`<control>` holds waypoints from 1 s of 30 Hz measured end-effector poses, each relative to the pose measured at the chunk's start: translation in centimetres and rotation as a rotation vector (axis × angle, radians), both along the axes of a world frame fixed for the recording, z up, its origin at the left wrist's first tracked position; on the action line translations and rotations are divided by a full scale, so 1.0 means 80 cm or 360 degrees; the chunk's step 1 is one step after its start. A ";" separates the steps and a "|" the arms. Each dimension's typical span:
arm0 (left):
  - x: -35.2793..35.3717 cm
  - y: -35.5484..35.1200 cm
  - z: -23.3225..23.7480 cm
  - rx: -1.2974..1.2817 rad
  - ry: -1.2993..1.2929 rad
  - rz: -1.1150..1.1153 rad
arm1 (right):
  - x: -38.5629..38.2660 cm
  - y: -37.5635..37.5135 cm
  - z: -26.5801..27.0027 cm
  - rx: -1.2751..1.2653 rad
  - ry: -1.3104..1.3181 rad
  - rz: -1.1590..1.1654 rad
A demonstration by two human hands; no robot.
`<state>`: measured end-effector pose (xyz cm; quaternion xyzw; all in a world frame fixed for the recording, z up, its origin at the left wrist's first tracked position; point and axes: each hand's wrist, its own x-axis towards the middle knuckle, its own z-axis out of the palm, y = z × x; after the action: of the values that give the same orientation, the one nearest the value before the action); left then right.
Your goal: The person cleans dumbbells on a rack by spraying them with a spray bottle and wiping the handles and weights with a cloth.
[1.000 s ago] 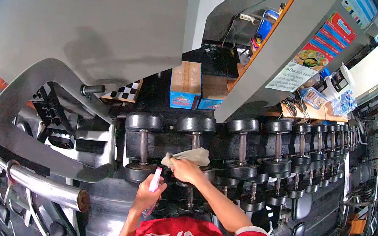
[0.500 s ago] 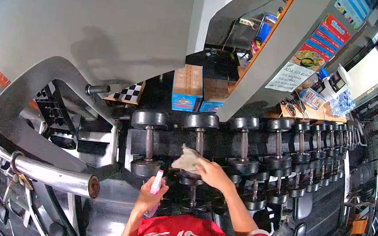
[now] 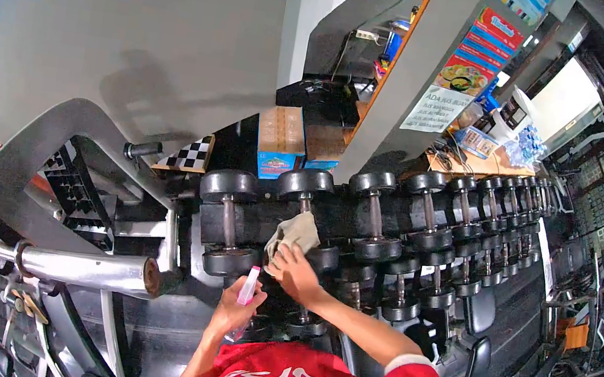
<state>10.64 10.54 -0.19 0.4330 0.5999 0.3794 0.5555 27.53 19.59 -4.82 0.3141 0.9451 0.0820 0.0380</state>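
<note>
Rack: long black steel rack with rows of round-headed iron dumbbells, running off to my right; I stand at its left end.
Bar: thick chrome tube with a rusty end, well to my left, apart from both hands.
Dumbbell: black round-headed dumbbell with a steel handle, second from the left on the top row, lying in its cradle; this is the one under my cloth.
Cloth: beige crumpled cloth, draped over the near part of that handle and touching the near head.
Right hand: my right hand is closed on the lower edge of the cloth, fingers bunching it and pressing it against the dumbbell.
Left hand: my left hand is wrapped around a small clear spray bottle with a pink top, held upright just beside my right hand and below the leftmost dumbbell's near head.
Nozzle: I cannot tell whether a finger rests on the trigger.
Step in hand: I judge this to be wiping the handle, with the bottle only held ready.
Next move calls for: firm pressure through the cloth along the handle, cloth kept bunched so it does not slip off, the bottle kept clear of my wiping arm.
</note>
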 end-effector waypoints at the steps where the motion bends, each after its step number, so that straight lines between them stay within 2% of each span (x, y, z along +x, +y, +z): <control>1: 0.000 -0.001 0.003 0.0011 0.0000 0.0000 | -0.016 -0.003 -0.010 0.0045 -0.0247 -0.0035; 4: -0.001 -0.004 0.016 0.0023 0.0132 -0.0053 | -0.066 0.001 -0.032 -0.0306 -0.1121 0.0064; 6: -0.001 -0.007 0.031 0.0042 0.0185 -0.0078 | -0.073 -0.004 -0.083 -0.0287 -0.1251 0.0108; 7: -0.004 -0.010 0.020 -0.0024 0.0099 -0.0058 | -0.068 -0.005 -0.120 0.0159 -0.0963 0.0057; 8: -0.008 -0.012 0.015 -0.0013 0.0108 -0.0041 | -0.066 -0.008 -0.115 0.0584 -0.0660 0.0011; 9: -0.011 -0.015 0.011 -0.0020 0.0083 -0.0046 | -0.068 -0.003 -0.111 0.0117 -0.0892 0.0074; 10: -0.011 -0.017 0.008 -0.0027 0.0051 -0.0058 | -0.068 0.002 -0.070 -0.0359 -0.1120 0.0130; 14: -0.016 -0.022 -0.007 -0.0041 0.0082 -0.0100 | -0.033 0.013 -0.008 -0.0651 -0.0971 0.0082; 16: -0.014 -0.021 -0.005 -0.0043 0.0108 -0.0113 | 0.035 0.014 0.010 -0.0271 0.0357 0.0333; 18: -0.012 -0.019 -0.013 -0.0027 -0.0018 -0.0090 | 0.079 0.016 0.021 -0.0293 0.0869 0.0279; 20: -0.006 -0.017 -0.008 -0.0036 -0.0034 -0.0107 | 0.117 0.009 0.008 -0.0326 0.0860 0.0171; 22: -0.001 -0.013 0.000 -0.0045 -0.0044 -0.0116 | 0.140 0.003 -0.053 -0.0355 0.1486 -0.0496; 23: 0.002 -0.012 0.006 -0.0057 -0.0005 -0.0137 | 0.140 0.001 -0.065 -0.0362 0.1488 -0.0498; 25: 0.007 -0.014 0.006 -0.0074 0.0034 -0.0172 | 0.141 -0.006 -0.088 -0.0940 0.2073 -0.1404; 26: 0.010 -0.014 0.003 -0.0078 0.0010 -0.0163 | 0.138 -0.010 -0.099 -0.0936 0.2077 -0.1415; 28: 0.012 -0.017 -0.006 -0.0082 -0.0013 -0.0166 | 0.130 -0.019 -0.127 -0.1177 0.2665 -0.1252; 29: 0.012 -0.018 -0.010 -0.0063 0.0047 -0.0225 | 0.136 -0.021 -0.183 -0.1760 0.3065 -0.1476; 30: 0.011 -0.018 -0.014 -0.0041 0.0107 -0.0276 | 0.131 -0.019 -0.179 -0.1760 0.3069 -0.1466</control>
<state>11.55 9.09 -1.28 0.4886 0.5834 0.3074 0.5713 37.99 18.10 -19.18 0.4955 0.2912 -0.6243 -0.5291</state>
